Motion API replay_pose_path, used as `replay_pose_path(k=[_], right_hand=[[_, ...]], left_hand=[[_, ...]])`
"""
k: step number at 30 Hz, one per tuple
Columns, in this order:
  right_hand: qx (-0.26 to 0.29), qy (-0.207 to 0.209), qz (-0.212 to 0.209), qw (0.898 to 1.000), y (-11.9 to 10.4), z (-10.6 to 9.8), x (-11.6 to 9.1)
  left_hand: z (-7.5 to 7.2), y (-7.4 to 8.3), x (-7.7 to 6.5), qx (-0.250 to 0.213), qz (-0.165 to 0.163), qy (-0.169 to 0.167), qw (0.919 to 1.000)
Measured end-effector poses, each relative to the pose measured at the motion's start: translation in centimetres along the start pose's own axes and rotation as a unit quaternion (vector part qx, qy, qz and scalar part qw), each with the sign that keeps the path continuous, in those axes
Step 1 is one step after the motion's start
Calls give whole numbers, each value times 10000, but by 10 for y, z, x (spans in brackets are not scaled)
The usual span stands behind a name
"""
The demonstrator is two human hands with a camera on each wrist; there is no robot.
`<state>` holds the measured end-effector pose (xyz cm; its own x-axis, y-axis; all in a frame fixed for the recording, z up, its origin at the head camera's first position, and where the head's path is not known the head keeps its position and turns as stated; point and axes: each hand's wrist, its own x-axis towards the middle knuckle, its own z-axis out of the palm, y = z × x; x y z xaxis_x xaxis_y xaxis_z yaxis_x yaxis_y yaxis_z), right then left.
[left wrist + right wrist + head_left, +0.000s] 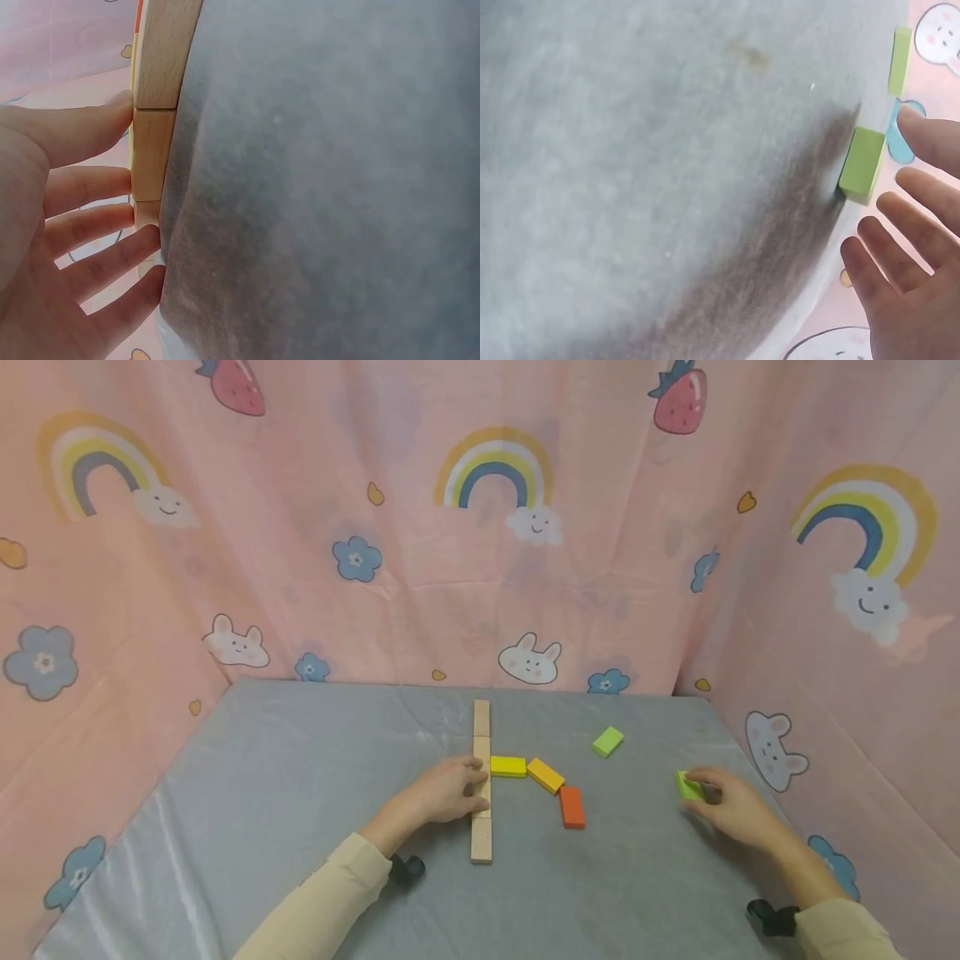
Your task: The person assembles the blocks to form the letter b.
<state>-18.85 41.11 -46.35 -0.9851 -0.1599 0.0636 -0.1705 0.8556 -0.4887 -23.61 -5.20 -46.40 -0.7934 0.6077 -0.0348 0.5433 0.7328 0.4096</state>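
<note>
A beige fabric sleeve [322, 893] on the left arm lies nearest the head camera. Beyond, largest of all, hangs a pink cloth curtain printed with rainbows, clouds and rabbits [292, 510]. Below it, a table draped in a grey, faintly shiny cloth [300, 735]; a dragging forearm could pull this drape and shift whatever lies on it.

A straight row of pale wooden blocks [482, 840], end to end, runs away from the person. Left hand [446, 789]: fingers extended and parted, tips against the row's middle, nothing gripped. Risk: a sideways push there would likely break the line at a seam.

Right hand [735, 810], toward the table's right side: thumb and fingers apart about a bright green rectangular block [687, 787], which lies on the cloth. No firm pinch shows; contact cannot be told. Picked up off-centre, the block could twist or slip.

Small pieces between the hands: a yellow rectangular block [508, 767] meeting the row, an amber rectangular block [545, 776] set aslant, an orange-red rectangular block [572, 807] at its near end. A knock to one could disturb all three. A second lime-green rectangular block [608, 742] lies apart, farther back, where a low sweep of the right hand might clip it
</note>
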Motion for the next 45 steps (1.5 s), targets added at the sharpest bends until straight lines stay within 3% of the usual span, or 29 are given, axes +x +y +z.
replay_pose_path(k=[27,34,45], right_hand=[[84,-260,203,9994,7,-7,-6],[253,-394,223,9987,4,-7,-6],[22,-315,233,9992,-14,4,-2]], left_hand=[[2,-1,0,53,25,10,10000],[3,-2,1,149,161,96,9997],[3,-2,2,173,144,93,9997]])
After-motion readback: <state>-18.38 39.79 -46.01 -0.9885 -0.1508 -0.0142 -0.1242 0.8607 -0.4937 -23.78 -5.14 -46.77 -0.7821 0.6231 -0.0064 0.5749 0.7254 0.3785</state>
